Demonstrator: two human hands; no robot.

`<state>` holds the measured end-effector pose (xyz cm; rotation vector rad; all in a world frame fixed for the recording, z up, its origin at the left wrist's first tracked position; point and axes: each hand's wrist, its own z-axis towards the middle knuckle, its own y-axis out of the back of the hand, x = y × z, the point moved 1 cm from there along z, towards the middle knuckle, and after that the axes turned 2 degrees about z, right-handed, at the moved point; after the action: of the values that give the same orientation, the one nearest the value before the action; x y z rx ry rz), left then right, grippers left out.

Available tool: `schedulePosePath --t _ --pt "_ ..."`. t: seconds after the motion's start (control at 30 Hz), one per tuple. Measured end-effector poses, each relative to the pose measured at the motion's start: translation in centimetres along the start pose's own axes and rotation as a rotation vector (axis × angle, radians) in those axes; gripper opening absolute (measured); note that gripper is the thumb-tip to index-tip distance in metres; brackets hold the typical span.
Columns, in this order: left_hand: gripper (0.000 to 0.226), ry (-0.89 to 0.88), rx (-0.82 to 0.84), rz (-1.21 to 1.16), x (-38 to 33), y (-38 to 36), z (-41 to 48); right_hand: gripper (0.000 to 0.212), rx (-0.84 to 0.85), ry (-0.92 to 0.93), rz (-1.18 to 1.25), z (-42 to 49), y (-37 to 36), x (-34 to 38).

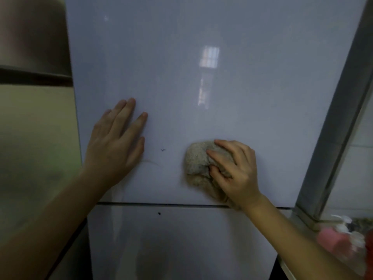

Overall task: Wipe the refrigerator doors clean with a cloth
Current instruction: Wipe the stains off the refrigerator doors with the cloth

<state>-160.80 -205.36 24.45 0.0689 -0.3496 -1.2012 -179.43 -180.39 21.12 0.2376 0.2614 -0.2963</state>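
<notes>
The right hand [236, 170] has its grip clenched on the bunched cloth [198, 164], pressed low on the upper refrigerator door [201, 77]. Left hand [115, 142] lies released, flat on the door; the cloth looks soft and light, best held by its bunched middle

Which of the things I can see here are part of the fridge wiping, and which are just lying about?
Part of the job:
- upper fridge door
- lower fridge door
- cloth, bunched under the right hand
- left hand, flat on the upper door
- dark marks on the doors

Lying about:
- pink bottle on the ledge, lower right
</notes>
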Motion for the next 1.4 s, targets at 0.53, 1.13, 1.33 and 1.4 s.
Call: schedulePosePath --t 0.53,1.13,1.33,1.4 --pt "0.05 -0.036 -0.113 0.091 0.9 -1.7 -1.1 0.032 -0.027 0.131 0.01 0.4 -2.9 1.4" --pt "0.055 0.182 -0.094 0.065 1.6 -2.1 -14.7 0.034 -0.134 0.236 0.033 -0.6 -7.1 6.3" --pt "0.063 0.256 -0.109 0.064 1.1 -2.3 -18.9 0.034 -0.165 0.311 -0.031 -0.6 -7.0 6.3" --pt "0.061 0.276 -0.111 0.066 1.2 -2.3 -19.7 0.033 -0.168 0.304 -0.028 -0.9 -7.0 6.4"
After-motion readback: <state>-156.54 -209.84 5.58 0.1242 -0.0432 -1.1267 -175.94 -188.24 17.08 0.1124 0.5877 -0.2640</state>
